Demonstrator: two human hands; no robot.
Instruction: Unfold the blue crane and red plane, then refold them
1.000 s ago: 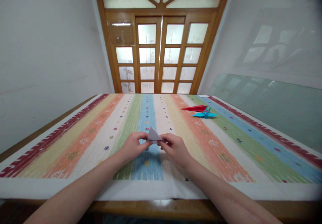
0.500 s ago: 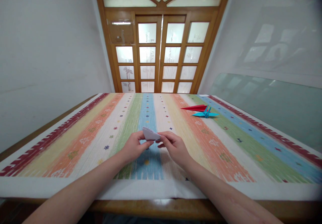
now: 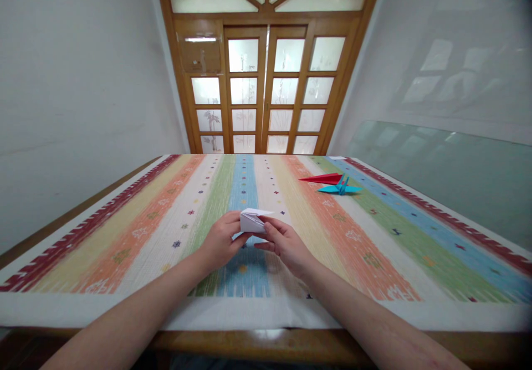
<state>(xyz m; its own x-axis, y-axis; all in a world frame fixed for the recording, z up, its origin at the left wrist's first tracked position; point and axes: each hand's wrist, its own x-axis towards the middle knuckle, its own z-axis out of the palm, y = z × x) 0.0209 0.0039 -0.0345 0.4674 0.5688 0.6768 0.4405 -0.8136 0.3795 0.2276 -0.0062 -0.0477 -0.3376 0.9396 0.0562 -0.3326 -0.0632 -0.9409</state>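
A small piece of folded white paper [image 3: 251, 221] is held between my two hands, just above the striped tablecloth. My left hand [image 3: 224, 238] pinches its left edge between thumb and fingers. On the other side, my right hand [image 3: 285, 241] grips the paper's right part, thumb and forefinger pressed on its near layers. Several folded layers and a slanting crease show on the side facing me. The fingertips behind the paper are hidden.
The striped tablecloth [image 3: 153, 237] covers a wooden table. Toward the back right lie a blue paper crane [image 3: 341, 188] and a red paper plane [image 3: 326, 179], close together. A glass panel [image 3: 449, 165] leans along the right wall, and wooden doors [image 3: 266, 82] stand beyond.
The folded paper has turned in my hands, so a broader, layered side faces me now. My right fingers have shifted onto its near layers. The crane and plane stay put.
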